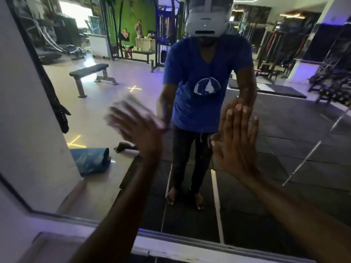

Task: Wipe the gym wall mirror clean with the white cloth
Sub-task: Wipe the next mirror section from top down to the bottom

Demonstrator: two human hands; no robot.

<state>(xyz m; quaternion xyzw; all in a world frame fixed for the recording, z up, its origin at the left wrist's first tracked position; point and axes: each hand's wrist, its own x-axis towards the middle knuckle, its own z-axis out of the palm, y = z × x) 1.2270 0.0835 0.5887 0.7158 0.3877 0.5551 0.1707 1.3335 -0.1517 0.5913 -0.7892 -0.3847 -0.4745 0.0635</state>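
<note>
Wiping was under way at this moment, as far as the view showed. The left hand (138, 130) was spread flat against the mirror (284, 139), its fingers (121, 118) straight and fanned apart, pressing the white cloth (131, 105) to the glass. Both hand and cloth were smeared by motion blur, which suggested a stroke in progress on the lower left part of the glass, near the frame (38, 59) on that side. The cloth lay between the palm and the mirror, showing above and beside the fingertips; how it was folded could not be told.

The right hand (235, 147) rested open on the glass well to the right of the cloth, fingers straight and close together, holding nothing. It looked to be a brace for the body while the other arm worked.

Judged from this, the task was in its middle. A few small drips or spots showed on the glass between the two hands. The next move probably called for carrying the cloth rightward over that patch with steady pressure, and for lifting the bracing palm away so its own print could be wiped.
</note>
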